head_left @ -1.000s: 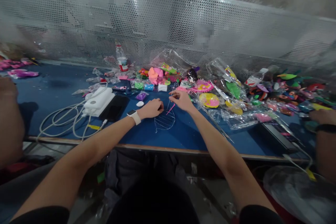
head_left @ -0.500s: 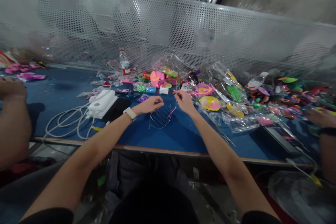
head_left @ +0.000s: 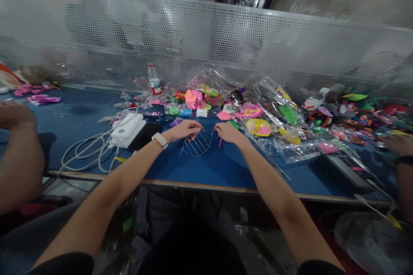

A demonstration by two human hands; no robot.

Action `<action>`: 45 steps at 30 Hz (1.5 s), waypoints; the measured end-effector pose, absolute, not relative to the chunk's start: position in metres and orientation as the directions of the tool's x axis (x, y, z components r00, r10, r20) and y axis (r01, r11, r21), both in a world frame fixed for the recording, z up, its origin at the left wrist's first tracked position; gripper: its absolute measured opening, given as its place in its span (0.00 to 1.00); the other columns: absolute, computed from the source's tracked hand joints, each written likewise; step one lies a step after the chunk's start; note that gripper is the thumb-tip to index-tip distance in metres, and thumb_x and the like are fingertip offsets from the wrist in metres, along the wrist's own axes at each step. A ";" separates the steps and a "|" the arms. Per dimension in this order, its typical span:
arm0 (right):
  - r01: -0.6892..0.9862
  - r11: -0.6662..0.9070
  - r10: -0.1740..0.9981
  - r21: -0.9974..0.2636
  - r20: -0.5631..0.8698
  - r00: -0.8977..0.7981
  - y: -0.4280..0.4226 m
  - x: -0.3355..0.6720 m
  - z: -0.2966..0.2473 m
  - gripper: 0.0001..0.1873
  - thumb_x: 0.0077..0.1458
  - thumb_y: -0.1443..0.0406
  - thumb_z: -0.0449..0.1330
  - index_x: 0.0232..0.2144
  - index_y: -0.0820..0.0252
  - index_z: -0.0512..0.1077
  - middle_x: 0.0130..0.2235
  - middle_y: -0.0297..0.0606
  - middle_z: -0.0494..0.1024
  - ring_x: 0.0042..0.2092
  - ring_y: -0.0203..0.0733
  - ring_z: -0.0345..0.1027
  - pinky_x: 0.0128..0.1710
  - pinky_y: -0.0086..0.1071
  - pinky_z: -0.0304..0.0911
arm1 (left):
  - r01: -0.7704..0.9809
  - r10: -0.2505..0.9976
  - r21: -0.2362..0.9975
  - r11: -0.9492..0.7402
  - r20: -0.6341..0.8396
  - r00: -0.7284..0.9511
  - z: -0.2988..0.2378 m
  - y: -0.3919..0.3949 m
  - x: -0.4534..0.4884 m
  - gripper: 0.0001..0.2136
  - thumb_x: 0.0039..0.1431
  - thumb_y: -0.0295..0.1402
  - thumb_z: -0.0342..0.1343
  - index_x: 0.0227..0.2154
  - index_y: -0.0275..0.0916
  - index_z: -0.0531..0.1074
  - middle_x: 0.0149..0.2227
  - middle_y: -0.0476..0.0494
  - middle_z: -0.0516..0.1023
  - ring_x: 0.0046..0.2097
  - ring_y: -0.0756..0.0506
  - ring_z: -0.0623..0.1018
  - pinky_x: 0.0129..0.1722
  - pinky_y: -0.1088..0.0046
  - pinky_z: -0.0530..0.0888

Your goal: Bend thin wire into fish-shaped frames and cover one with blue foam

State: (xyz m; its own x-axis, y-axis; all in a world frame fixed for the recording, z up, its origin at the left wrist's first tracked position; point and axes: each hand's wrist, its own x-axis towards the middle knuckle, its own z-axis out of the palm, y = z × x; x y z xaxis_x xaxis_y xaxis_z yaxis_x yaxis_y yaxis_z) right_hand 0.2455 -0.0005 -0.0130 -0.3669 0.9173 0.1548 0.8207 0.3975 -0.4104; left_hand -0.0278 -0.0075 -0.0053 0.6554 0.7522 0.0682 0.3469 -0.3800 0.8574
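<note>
A small round wire rack (head_left: 197,145) is tilted up off the blue table (head_left: 206,167), lifted at its far edge. My left hand (head_left: 184,129), a white watch on its wrist, pinches the rack's upper left rim. My right hand (head_left: 226,131) is closed on the rack's upper right rim and also holds a thin pink stick (head_left: 220,142) that points down. Both forearms reach in from the near edge.
A white charger box with coiled cables (head_left: 126,126) and a black phone lie to the left. A plastic bottle (head_left: 155,81) stands by the perforated metal screen (head_left: 226,47). Bags of colourful toys (head_left: 284,124) crowd the right. Other people's arms (head_left: 16,154) (head_left: 400,154) rest at both sides.
The wire rack lay flat on the table; now both hands have its far edge raised. My right hand dropped from holding up a thin wire to the rack's rim.
</note>
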 end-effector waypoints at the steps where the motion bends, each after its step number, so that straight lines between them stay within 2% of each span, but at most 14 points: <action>1: 0.820 0.390 0.921 -0.419 0.183 -0.344 0.000 0.246 -0.013 0.16 0.69 0.74 0.52 0.39 0.60 0.80 0.30 0.41 0.85 0.36 0.47 0.80 0.46 0.36 0.70 | 0.362 0.772 0.857 -0.366 0.063 0.632 -0.004 -0.007 -0.028 0.15 0.76 0.40 0.53 0.55 0.39 0.76 0.36 0.37 0.83 0.33 0.45 0.83 0.30 0.66 0.79; 4: 0.717 0.413 0.902 -0.561 0.361 -0.238 0.002 0.244 -0.010 0.15 0.73 0.69 0.49 0.45 0.58 0.76 0.37 0.41 0.86 0.38 0.46 0.80 0.47 0.37 0.70 | 0.378 0.831 0.871 -0.315 0.060 0.553 -0.003 -0.006 -0.029 0.14 0.76 0.38 0.54 0.55 0.39 0.78 0.40 0.35 0.84 0.34 0.45 0.84 0.30 0.67 0.79; 6: 0.526 0.486 0.864 -0.698 0.475 -0.167 0.003 0.241 -0.007 0.12 0.73 0.63 0.51 0.43 0.56 0.75 0.39 0.40 0.86 0.41 0.46 0.79 0.46 0.37 0.71 | 0.372 0.862 0.877 -0.304 0.087 0.500 -0.004 -0.003 -0.028 0.12 0.74 0.36 0.57 0.52 0.38 0.79 0.42 0.36 0.85 0.32 0.46 0.83 0.27 0.68 0.78; 8: 0.324 0.530 0.846 -0.784 0.517 -0.132 0.005 0.237 -0.005 0.13 0.70 0.55 0.57 0.39 0.55 0.76 0.40 0.38 0.84 0.42 0.46 0.77 0.43 0.36 0.70 | 0.392 0.879 0.855 -0.340 0.141 0.455 -0.007 -0.001 -0.025 0.09 0.72 0.34 0.58 0.47 0.37 0.80 0.40 0.37 0.85 0.28 0.48 0.81 0.25 0.70 0.76; 11: 0.115 0.519 0.854 -0.847 0.506 -0.120 0.005 0.234 -0.003 0.16 0.62 0.49 0.65 0.36 0.54 0.79 0.36 0.35 0.80 0.36 0.41 0.72 0.36 0.34 0.67 | 0.428 0.880 0.796 -0.427 0.257 0.399 -0.013 0.002 -0.020 0.06 0.70 0.32 0.59 0.41 0.36 0.79 0.36 0.40 0.84 0.22 0.51 0.76 0.25 0.71 0.74; 15: -0.041 0.542 0.837 -0.840 0.543 -0.068 0.001 0.229 -0.003 0.18 0.57 0.47 0.72 0.40 0.53 0.84 0.34 0.34 0.81 0.34 0.39 0.72 0.37 0.35 0.69 | 0.342 0.863 0.807 -0.481 0.366 0.349 -0.013 0.001 -0.016 0.06 0.71 0.32 0.57 0.43 0.37 0.78 0.37 0.42 0.84 0.20 0.53 0.73 0.23 0.73 0.73; 19: -0.087 0.577 0.816 -0.812 0.578 0.023 -0.003 0.223 -0.002 0.22 0.54 0.45 0.75 0.43 0.52 0.85 0.36 0.36 0.85 0.39 0.44 0.78 0.43 0.39 0.75 | 0.291 0.855 0.817 -0.498 0.406 0.324 -0.006 -0.002 -0.016 0.08 0.72 0.34 0.56 0.44 0.38 0.78 0.37 0.42 0.83 0.18 0.53 0.71 0.22 0.73 0.71; 26: -0.008 0.613 0.789 -0.790 0.611 0.055 -0.012 0.216 -0.001 0.20 0.56 0.46 0.74 0.42 0.52 0.83 0.37 0.37 0.86 0.41 0.48 0.82 0.51 0.46 0.77 | 0.254 0.840 0.818 -0.515 0.423 0.341 -0.006 0.000 -0.017 0.07 0.72 0.36 0.58 0.41 0.39 0.78 0.34 0.43 0.82 0.19 0.53 0.71 0.22 0.72 0.70; 31: -0.091 0.544 0.839 -0.834 0.542 0.045 -0.013 0.209 -0.005 0.21 0.55 0.46 0.74 0.40 0.51 0.78 0.37 0.35 0.84 0.39 0.47 0.82 0.47 0.46 0.80 | 0.240 0.828 0.806 -0.542 0.462 0.317 -0.005 -0.002 -0.014 0.06 0.72 0.34 0.57 0.39 0.40 0.78 0.33 0.44 0.82 0.20 0.53 0.69 0.24 0.71 0.71; 35: -0.204 0.415 0.906 -0.887 0.423 0.000 -0.012 0.204 -0.009 0.23 0.55 0.46 0.75 0.41 0.50 0.72 0.38 0.33 0.81 0.38 0.45 0.83 0.45 0.44 0.81 | 0.240 0.809 0.793 -0.560 0.462 0.362 -0.001 -0.007 -0.012 0.07 0.73 0.34 0.55 0.40 0.39 0.77 0.36 0.43 0.83 0.20 0.52 0.71 0.25 0.70 0.72; 39: -0.279 0.348 0.929 -0.895 0.370 -0.028 -0.013 0.203 -0.010 0.23 0.55 0.47 0.75 0.42 0.48 0.70 0.38 0.30 0.79 0.39 0.43 0.83 0.45 0.43 0.83 | 0.250 0.799 0.782 -0.571 0.459 0.390 0.001 -0.010 -0.013 0.07 0.74 0.35 0.54 0.41 0.40 0.76 0.38 0.42 0.83 0.20 0.52 0.72 0.24 0.70 0.73; 45: -0.279 0.328 0.941 -0.903 0.339 0.007 -0.015 0.202 -0.010 0.28 0.50 0.48 0.78 0.43 0.49 0.70 0.38 0.29 0.79 0.36 0.42 0.82 0.43 0.42 0.84 | 0.210 0.787 0.796 -0.568 0.450 0.423 -0.002 -0.008 -0.014 0.06 0.74 0.35 0.55 0.41 0.41 0.76 0.38 0.42 0.84 0.20 0.53 0.72 0.24 0.71 0.73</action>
State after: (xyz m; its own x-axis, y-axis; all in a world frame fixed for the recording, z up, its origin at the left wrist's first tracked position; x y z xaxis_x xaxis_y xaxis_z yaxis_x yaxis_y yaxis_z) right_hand 0.2024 -0.0146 -0.0101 0.0067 0.9406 0.3394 -0.2786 0.3277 -0.9028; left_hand -0.0144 -0.0079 -0.0019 0.4226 0.7870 0.4496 0.2104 -0.5677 0.7959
